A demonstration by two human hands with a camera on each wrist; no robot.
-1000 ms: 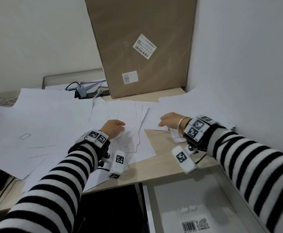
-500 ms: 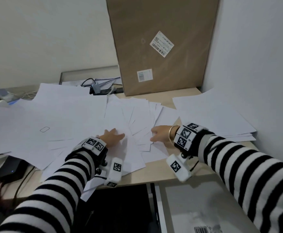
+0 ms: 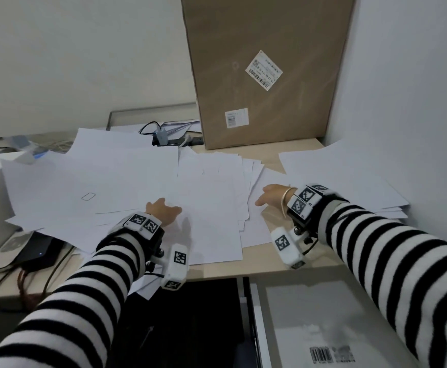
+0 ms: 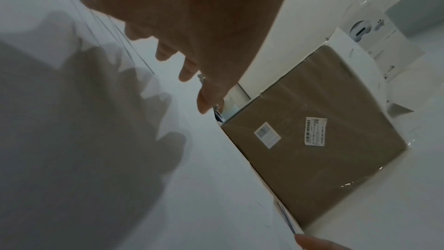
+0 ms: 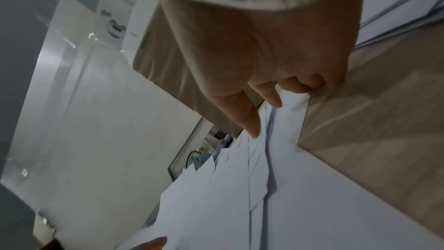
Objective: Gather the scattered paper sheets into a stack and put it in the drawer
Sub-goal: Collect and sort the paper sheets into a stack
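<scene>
The box is cut off at the top edge; label print is too small to be read.

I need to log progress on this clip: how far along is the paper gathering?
Early. Nothing is stacked: paper sheets lie fanned across the desk. The left hand rests on the middle sheets; the right hand touches their right edge. Squaring up and loading the drawer remain.

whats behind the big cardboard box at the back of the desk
The cardboard box leans against bare wall. Left of it a power strip and cable show; whatever sits directly behind it is covered.
</scene>
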